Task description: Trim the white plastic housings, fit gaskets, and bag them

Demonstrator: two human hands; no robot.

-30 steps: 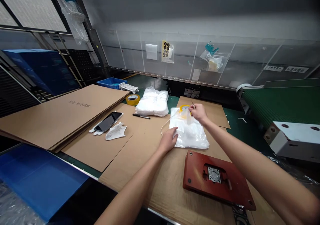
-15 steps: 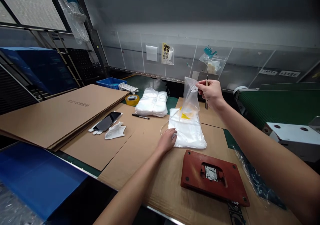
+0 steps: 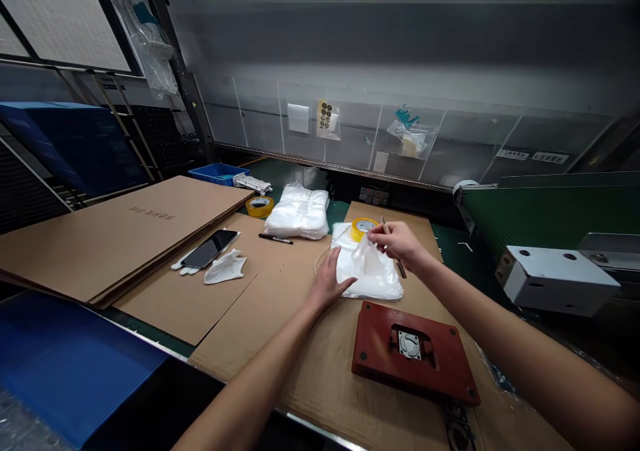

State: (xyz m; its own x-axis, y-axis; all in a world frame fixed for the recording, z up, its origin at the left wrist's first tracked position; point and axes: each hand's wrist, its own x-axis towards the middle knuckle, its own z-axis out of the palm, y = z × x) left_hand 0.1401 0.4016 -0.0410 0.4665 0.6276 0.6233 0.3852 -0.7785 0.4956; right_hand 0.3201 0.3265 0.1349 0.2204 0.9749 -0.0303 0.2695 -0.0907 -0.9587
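- A clear plastic bag point(image 3: 369, 274), filled with something white, lies flat on a cardboard sheet point(image 3: 300, 344) on the counter, its upper edge lifted.
- The right hand point(image 3: 397, 243) is clenched, pinching that edge, and a thin rod-like tool point(image 3: 400, 268) is held in the same hand, showing above and below it.
- The left hand point(image 3: 327, 283) is released, palm down with fingers spread, pressing on the bag's left side.
- A yellow tape roll point(image 3: 362, 228) touches the bag's top end; whether it is inside or under the plastic is hard to tell.
- A thin white cable point(image 3: 316, 266) curves just beside the left hand.
- A red metal block point(image 3: 380, 364) with a metal plate point(image 3: 410, 345) sits just below the bag.
- Further left lie a black marker point(image 3: 276, 238), a smartphone point(image 3: 209, 249), white gloves point(image 3: 225, 268) and a pile of white bagged items point(image 3: 299, 213).
- A green conveyor belt point(image 3: 550, 214) runs along the right.
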